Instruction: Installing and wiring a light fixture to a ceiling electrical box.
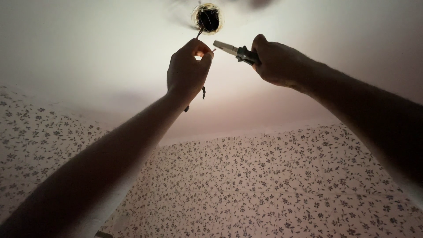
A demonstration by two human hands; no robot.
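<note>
I look up at a white ceiling with a round dark hole [207,18] in it. Thin wires [200,32] hang out of the hole. My left hand [187,70] is raised below the hole and pinches the wires between thumb and fingers; loose wire ends [203,92] dangle under the hand. My right hand [275,61] grips the dark handles of a pair of pliers [231,49]. The metal jaws point left toward my left hand's fingertips and stop a short way from them.
Flower-patterned wallpaper [273,185] covers the walls below the ceiling line. The room corner [156,147] runs down between my two arms. A dark blurred shape [260,3] sits at the top edge near the hole.
</note>
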